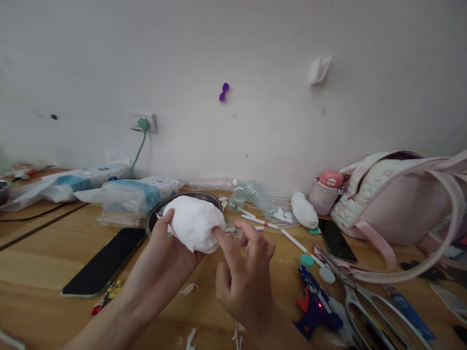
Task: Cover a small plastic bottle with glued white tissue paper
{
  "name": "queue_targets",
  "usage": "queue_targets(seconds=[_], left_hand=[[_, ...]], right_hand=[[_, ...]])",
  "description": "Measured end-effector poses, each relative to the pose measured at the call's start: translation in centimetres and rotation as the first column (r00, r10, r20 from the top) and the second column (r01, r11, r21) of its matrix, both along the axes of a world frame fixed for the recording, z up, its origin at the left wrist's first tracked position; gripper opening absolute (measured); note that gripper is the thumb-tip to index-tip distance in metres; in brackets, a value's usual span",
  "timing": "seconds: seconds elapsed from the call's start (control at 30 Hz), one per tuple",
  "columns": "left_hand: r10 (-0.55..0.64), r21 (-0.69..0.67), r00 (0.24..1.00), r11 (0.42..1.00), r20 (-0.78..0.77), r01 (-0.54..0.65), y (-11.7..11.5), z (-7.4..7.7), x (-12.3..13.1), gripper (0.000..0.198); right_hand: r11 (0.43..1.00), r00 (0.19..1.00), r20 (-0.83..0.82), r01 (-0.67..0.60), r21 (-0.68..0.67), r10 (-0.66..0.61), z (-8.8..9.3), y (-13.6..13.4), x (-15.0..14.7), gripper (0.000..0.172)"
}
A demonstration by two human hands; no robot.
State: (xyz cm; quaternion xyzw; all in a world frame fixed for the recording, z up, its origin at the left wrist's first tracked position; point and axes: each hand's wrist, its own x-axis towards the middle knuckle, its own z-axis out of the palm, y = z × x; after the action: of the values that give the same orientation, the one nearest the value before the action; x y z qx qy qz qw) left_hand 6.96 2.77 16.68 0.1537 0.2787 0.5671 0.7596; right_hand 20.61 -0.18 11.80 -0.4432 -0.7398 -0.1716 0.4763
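A rounded white lump [193, 221], apparently wrapped in tissue paper, rests in my left hand [175, 253], whose thumb lies against its left side while the other fingers support it from below. My right hand [246, 272] touches the lump's lower right with the tip of the index finger. Its other fingers are bent and apart, with nothing held in them. Behind the lump is a round metal bowl [150, 224], mostly covered from view. A similar white wrapped piece [304, 210] lies by the wall on the right.
Tissue packs [138, 194] and a black phone [104, 262] lie left. A blue glue gun [315, 296] with a lit red light and large scissors [352, 287] lie right. Plastic bottles [257, 197], white sticks [292, 239], a second phone [337, 240] and a pink bag [394, 204] are farther back.
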Motion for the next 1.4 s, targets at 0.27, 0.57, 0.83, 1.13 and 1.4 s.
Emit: queue_targets(seconds=[0.27, 0.57, 0.83, 1.13, 1.4], left_hand=[[0.041, 0.037, 0.997, 0.999, -0.062, -0.039, 0.6, -0.5, 0.0, 0.045], [0.047, 0.017, 0.992, 0.999, -0.12, -0.045, 0.1, -0.3, 0.4, 0.042], [0.043, -0.026, 0.989, 0.999, -0.14, -0.047, -0.2, -0.3, 0.9, 0.041], [0.012, -0.002, 0.987, 1.0, -0.161, -0.013, -0.1, -1.4, 0.9, 0.04], [-0.008, -0.045, 0.985, 0.999, -0.174, 0.001, 0.1, -1.7, 0.7, 0.04]], right_hand=[[0.952, 0.955, -0.247, -0.221, -0.21, 0.167, 0.6, 0.1, 0.3, 0.067], [0.86, 0.663, -0.746, -0.414, -0.298, 0.061, 2.9, 1.2, 2.3, 0.014], [0.899, 0.818, -0.57, -0.302, -0.316, 0.075, 2.5, 1.4, 1.9, 0.011], [0.985, 0.953, -0.294, 0.022, -0.169, -0.072, 1.3, 1.6, 1.5, 0.012], [0.765, 0.708, -0.683, -0.336, -0.55, -0.18, 1.9, 1.8, 1.0, 0.011]])
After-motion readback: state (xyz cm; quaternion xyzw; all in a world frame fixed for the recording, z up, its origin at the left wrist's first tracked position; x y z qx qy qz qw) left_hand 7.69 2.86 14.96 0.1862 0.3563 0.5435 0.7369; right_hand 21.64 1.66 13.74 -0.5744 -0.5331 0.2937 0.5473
